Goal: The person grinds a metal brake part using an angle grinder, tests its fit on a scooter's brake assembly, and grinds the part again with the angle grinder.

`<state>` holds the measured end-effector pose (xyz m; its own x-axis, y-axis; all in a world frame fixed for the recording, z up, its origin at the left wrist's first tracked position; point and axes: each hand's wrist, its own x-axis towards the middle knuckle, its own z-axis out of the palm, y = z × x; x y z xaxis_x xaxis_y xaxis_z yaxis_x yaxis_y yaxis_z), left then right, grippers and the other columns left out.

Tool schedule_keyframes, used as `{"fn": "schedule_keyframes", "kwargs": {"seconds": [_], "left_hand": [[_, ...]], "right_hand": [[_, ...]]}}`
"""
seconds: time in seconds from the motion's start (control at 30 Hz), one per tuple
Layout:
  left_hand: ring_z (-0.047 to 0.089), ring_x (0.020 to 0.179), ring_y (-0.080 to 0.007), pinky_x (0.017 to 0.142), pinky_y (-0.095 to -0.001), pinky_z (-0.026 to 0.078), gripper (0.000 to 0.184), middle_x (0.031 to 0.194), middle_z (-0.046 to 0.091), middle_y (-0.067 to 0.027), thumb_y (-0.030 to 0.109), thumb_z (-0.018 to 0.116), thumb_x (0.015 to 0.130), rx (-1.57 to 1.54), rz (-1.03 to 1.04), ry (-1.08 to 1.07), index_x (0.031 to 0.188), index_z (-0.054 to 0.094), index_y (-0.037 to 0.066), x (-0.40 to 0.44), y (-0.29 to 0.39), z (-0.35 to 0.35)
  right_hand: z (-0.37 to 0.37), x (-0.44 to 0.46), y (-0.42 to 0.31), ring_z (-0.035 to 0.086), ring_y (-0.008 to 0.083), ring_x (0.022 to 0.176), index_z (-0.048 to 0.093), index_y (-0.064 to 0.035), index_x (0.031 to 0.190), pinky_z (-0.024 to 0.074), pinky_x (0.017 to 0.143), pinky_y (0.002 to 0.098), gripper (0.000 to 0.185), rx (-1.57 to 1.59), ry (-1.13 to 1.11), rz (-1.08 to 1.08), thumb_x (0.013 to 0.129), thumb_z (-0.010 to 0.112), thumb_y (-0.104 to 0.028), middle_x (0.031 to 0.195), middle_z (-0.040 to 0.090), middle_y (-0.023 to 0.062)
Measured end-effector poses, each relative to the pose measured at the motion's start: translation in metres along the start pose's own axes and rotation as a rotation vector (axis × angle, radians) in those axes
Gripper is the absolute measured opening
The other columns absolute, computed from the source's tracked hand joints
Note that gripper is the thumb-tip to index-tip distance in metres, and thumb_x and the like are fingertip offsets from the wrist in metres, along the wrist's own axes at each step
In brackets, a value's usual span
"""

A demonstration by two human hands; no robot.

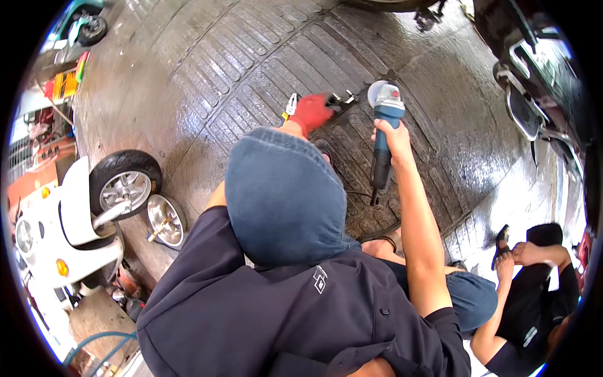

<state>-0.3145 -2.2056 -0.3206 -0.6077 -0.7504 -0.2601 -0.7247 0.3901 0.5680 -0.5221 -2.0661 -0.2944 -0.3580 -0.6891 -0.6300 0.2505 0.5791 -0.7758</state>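
Observation:
In my right hand (394, 137) is an angle grinder (384, 132) with a blue and black body, held upright in the view with its head pointing away from me. A pale disc (375, 93) shows at the left of its head; whether it spins I cannot tell. My left hand (311, 113), in a red glove, is slightly blurred and closed at a small dark metal part (342, 100) low over the floor, left of the disc. Pliers (291, 105) with a yellow-marked handle are just left of the glove.
A wet ribbed floor (251, 75) spreads ahead. The grinder's cord (358, 193) runs by my foot. At left are a white scooter (75, 220), its wheel (125, 187) and a round metal bowl (166, 221). Another person (534, 295) sits at right, below a dark motorbike (534, 81).

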Motion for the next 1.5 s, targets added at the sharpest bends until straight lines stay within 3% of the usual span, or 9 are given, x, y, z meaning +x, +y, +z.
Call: {"fn": "schedule_keyframes", "kwargs": {"seconds": [0.2, 0.33, 0.4, 1.07, 1.17, 1.3, 1.37, 1.43, 1.5], "left_hand": [[0.065, 0.088, -0.0336, 0.080, -0.0399, 0.051, 0.040, 0.095, 0.068, -0.0148, 0.030, 0.066, 0.080, 0.040, -0.197, 0.263, 0.114, 0.060, 0.010, -0.037, -0.006, -0.024], [0.065, 0.091, -0.0336, 0.083, -0.0413, 0.050, 0.044, 0.099, 0.068, -0.0140, 0.035, 0.067, 0.079, -0.169, 0.294, -0.425, 0.114, 0.061, 0.009, -0.060, 0.051, -0.008], [0.063, 0.097, -0.0331, 0.088, -0.0419, 0.049, 0.053, 0.107, 0.067, -0.0142, 0.041, 0.068, 0.077, -0.117, 0.631, -0.293, 0.117, 0.061, 0.007, -0.066, 0.057, 0.036], [0.059, 0.099, -0.0286, 0.081, -0.0415, 0.047, 0.066, 0.104, 0.058, -0.0130, 0.049, 0.069, 0.073, 0.214, 0.503, -0.254, 0.120, 0.053, 0.005, -0.064, 0.107, 0.028], [0.060, 0.098, -0.0300, 0.081, -0.0413, 0.047, 0.068, 0.105, 0.059, -0.0151, 0.050, 0.069, 0.075, 0.084, 0.614, -0.083, 0.120, 0.052, 0.003, -0.057, 0.090, 0.043], [0.055, 0.118, -0.0265, 0.097, -0.0363, 0.043, 0.069, 0.131, 0.053, -0.0195, 0.041, 0.066, 0.085, -0.247, 0.426, -0.603, 0.135, 0.043, 0.001, -0.030, 0.078, 0.039], [0.057, 0.116, -0.0261, 0.097, -0.0341, 0.044, 0.054, 0.128, 0.057, -0.0165, 0.033, 0.058, 0.093, -1.271, -0.210, -1.136, 0.135, 0.045, 0.002, -0.024, 0.077, 0.036], [0.063, 0.091, -0.0119, 0.078, -0.0280, 0.051, 0.042, 0.105, 0.065, -0.0055, 0.041, 0.055, 0.094, -1.396, 0.010, -0.979, 0.123, 0.057, 0.010, -0.033, 0.062, 0.058], [0.063, 0.089, -0.0129, 0.078, -0.0293, 0.051, 0.041, 0.103, 0.065, -0.0055, 0.039, 0.055, 0.094, -1.636, -0.354, -1.074, 0.122, 0.057, 0.008, -0.036, 0.066, 0.066]], "right_hand": [[-0.036, -0.005, -0.014, 0.062, 0.0159, 0.062, 0.055, -0.0015, 0.099, 0.0497, 0.056, 0.0289, 0.031, 0.398, 0.130, 0.061, 0.079, 0.069, -0.020, 0.076, 0.060, 0.0076], [-0.048, 0.009, -0.002, 0.063, 0.0207, 0.066, 0.052, -0.0023, 0.099, 0.0523, 0.058, 0.0329, 0.034, 0.499, 0.213, 0.054, 0.081, 0.068, -0.025, 0.078, 0.062, 0.0105], [-0.046, 0.010, -0.004, 0.064, 0.0211, 0.066, 0.052, -0.0021, 0.097, 0.0524, 0.058, 0.0335, 0.033, 0.564, 0.230, 0.075, 0.081, 0.069, -0.025, 0.078, 0.062, 0.0105], [-0.040, 0.008, -0.004, 0.063, 0.0232, 0.067, 0.051, -0.0022, 0.094, 0.0523, 0.059, 0.0356, 0.032, 0.742, 0.358, 0.102, 0.080, 0.069, -0.025, 0.078, 0.061, 0.0107], [-0.043, 0.012, 0.001, 0.064, 0.0228, 0.067, 0.052, -0.0019, 0.095, 0.0524, 0.059, 0.0352, 0.032, 0.726, 0.330, 0.043, 0.081, 0.069, -0.026, 0.079, 0.061, 0.0109], [-0.042, 0.002, -0.001, 0.064, 0.0234, 0.073, 0.051, -0.0010, 0.099, 0.0539, 0.063, 0.0365, 0.036, 0.720, 0.197, -0.003, 0.084, 0.065, -0.030, 0.084, 0.063, 0.0116], [-0.034, 0.001, -0.006, 0.064, 0.0238, 0.077, 0.051, -0.0015, 0.099, 0.0549, 0.067, 0.0375, 0.035, 0.805, 0.128, 0.018, 0.085, 0.064, -0.031, 0.087, 0.063, 0.0123], [-0.019, -0.006, -0.018, 0.064, 0.0241, 0.078, 0.051, -0.0010, 0.101, 0.0557, 0.071, 0.0370, 0.036, 0.836, 0.063, 0.017, 0.086, 0.062, -0.031, 0.089, 0.063, 0.0129], [-0.007, -0.004, -0.019, 0.064, 0.0238, 0.079, 0.051, 0.0007, 0.105, 0.0556, 0.072, 0.0368, 0.038, 0.842, -0.057, 0.011, 0.088, 0.060, -0.032, 0.090, 0.064, 0.0137]]}}
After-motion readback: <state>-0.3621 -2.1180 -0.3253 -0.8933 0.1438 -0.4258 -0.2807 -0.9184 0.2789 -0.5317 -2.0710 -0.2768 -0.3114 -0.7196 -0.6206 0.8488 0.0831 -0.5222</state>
